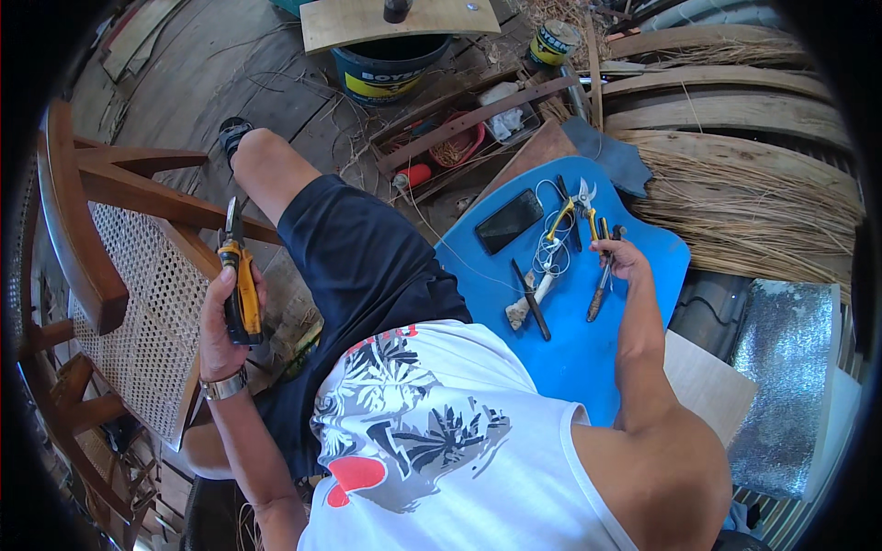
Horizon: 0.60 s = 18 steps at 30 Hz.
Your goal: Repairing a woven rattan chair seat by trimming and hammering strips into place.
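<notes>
My left hand [223, 317] is wrapped around yellow-and-black pliers [241, 294], their jaws pointing up beside the cane chair. My right hand [625, 260] is over the blue seat [579, 386], its fingers pinched together among the hand tools; what they grip is partly hidden. Beneath those fingers is a slim tool with a worn handle [596, 303]. Yellow-handled pruning shears [581, 204] lie just beyond. Left of them are white corded earphones [554, 241], a black phone [510, 221], a dark slim tool [533, 303] and a pale, bone-like piece [533, 298].
A wooden chair with woven cane [138, 303] stands close on the left. Ahead are a dark bucket [386, 73] topped by a board [395, 26], a wooden toolbox [469, 129] and a paint can [554, 42]. Bundled cane strips [735, 202] fill the right; a silvery sheet [785, 376] lies nearer.
</notes>
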Tool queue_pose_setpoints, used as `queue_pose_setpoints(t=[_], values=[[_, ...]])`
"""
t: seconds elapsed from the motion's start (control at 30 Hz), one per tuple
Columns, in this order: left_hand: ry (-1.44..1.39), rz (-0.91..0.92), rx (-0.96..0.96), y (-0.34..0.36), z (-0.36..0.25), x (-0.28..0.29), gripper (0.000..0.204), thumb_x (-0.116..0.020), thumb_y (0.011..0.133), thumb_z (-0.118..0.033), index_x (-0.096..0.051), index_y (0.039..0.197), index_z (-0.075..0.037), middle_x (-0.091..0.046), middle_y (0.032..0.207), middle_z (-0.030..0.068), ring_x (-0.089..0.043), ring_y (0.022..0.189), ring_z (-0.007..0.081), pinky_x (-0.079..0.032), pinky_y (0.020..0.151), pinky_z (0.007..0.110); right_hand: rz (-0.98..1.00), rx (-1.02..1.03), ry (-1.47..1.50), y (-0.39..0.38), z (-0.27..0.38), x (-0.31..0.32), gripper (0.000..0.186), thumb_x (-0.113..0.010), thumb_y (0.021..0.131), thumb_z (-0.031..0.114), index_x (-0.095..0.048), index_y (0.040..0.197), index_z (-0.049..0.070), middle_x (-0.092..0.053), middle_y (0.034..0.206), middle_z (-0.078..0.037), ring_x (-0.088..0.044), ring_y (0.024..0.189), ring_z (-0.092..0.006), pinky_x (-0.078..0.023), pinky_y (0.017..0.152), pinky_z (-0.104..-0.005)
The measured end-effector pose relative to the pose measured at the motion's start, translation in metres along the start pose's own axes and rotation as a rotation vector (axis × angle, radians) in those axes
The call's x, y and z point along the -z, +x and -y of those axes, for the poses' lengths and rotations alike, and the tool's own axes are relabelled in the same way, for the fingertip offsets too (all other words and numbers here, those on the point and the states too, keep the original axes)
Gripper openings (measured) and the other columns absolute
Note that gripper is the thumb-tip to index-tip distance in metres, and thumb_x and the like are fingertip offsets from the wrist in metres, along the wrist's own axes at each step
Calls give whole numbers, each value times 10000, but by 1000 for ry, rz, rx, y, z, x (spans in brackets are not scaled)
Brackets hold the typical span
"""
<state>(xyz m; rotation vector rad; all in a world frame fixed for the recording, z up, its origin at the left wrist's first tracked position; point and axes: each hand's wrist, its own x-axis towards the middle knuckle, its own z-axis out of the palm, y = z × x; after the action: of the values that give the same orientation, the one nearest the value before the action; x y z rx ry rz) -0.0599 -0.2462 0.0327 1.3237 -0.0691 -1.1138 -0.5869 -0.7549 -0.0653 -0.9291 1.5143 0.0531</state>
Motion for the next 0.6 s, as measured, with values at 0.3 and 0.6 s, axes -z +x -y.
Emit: queue_pose_setpoints(t=[0.3, 0.6], values=[[-29, -27, -26, -2, 1, -7, 512, -598, 992, -514, -622, 1136, -23, -649, 852, 66, -580, 734, 105, -453, 656, 236, -584, 89, -255, 81, -64, -23, 300, -874, 853, 224, -673, 943, 20, -673, 828, -80, -603, 643, -207, -459, 520, -417], [202, 77, 16, 26, -3, -88, 379, -702, 981, -398, -656, 1107, -44, -607, 864, -15, -547, 775, 54, -427, 683, 224, -842, 404, -940, -11, 9, -78, 837, -771, 884, 547, -566, 1398, -80, -697, 1287, -242, -681, 1180, -342, -541, 946, -418]])
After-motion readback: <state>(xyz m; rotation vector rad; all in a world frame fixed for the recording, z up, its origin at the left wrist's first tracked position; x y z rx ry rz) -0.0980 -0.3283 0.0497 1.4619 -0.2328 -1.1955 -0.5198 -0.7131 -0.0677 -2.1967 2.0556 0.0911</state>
